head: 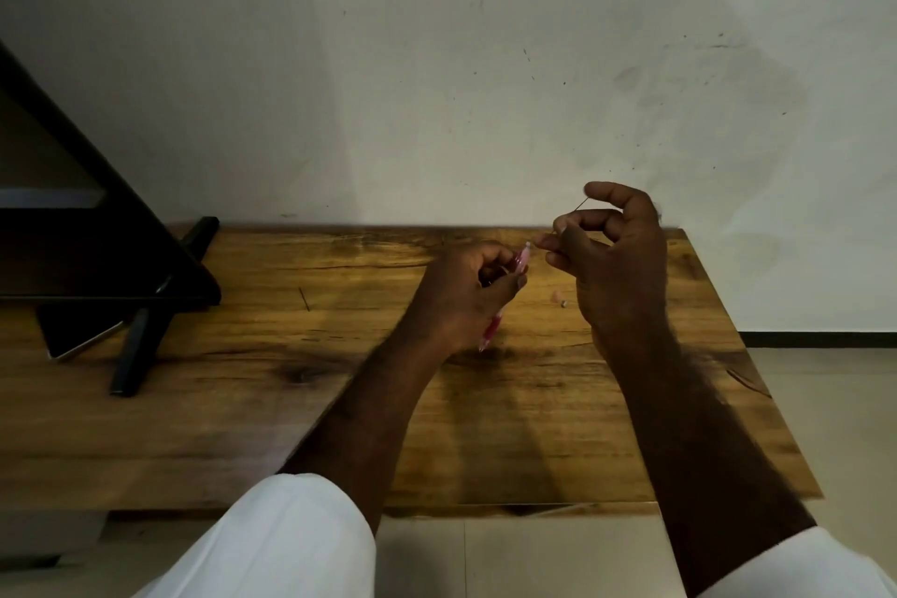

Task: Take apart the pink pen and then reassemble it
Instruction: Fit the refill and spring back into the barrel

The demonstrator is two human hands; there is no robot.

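White sleeves (pixel 272 544) frame the near edge of the view, and both bare forearms reach out over the wooden table (pixel 242 427). Above the middle of the table the left hand (pixel 461 301) is curled around the pink pen (pixel 495 325), fingers wrapped about the barrel, which runs tilted through the fist so that its lower end shows below the palm and its upper end points toward the other hand. Just beside that upper end, the right hand (pixel 616 257) pinches a thin refill (pixel 580 207) between thumb and fingertips, the other fingers loosely bent; most of the thin piece is hidden by the hand. On the tabletop between the two hands lie small loose parts (pixel 560 301), one pale pink and one metallic, too small to name surely. Farther left stands a dark stand (pixel 145 306), and a pale wall (pixel 437 63) rises behind. By my reading the pen is apart, though whether the thin piece is going in or coming out I cannot tell. If reassembly is starting, the next move calls for lining the thin piece up with the barrel's open end and steadying the barrel.
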